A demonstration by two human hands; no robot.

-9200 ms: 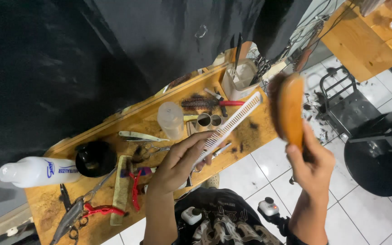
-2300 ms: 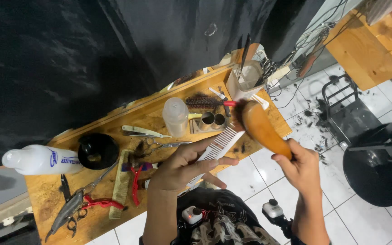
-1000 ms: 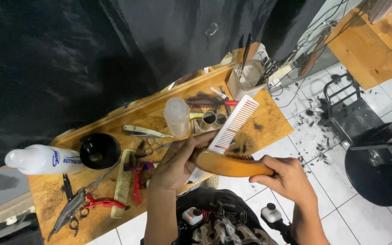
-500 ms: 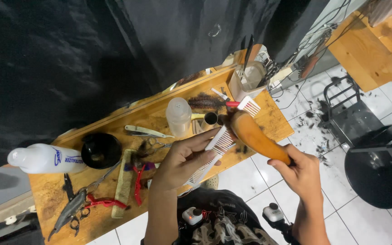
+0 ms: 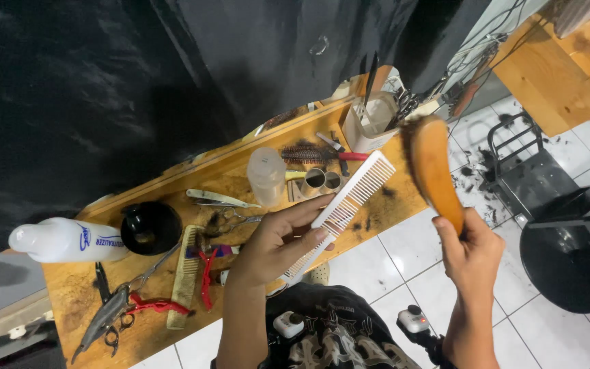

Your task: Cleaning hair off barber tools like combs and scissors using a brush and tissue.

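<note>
One white comb point(image 5: 346, 205) pinched in the left hand point(image 5: 278, 246) and one wooden brush point(image 5: 433, 171) gripped in the right hand point(image 5: 471, 256) hover past the table point(image 5: 240, 181) edge, over open floor point(image 5: 404, 253).

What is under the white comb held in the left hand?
Under the white comb held by the left hand lies the wooden shelf, dusted with hair clippings. Whatever sits directly beneath the comb's teeth is covered.

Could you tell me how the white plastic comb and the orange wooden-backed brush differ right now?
The white plastic comb is long, thin and flat with open teeth; the orange wooden-backed brush is thicker and rounded, with dark bristles along one edge. The left hand holds the comb slanted over the wooden shelf; the right hand holds the brush by its lower end, off the shelf's edge. Both are held in the air.
</note>
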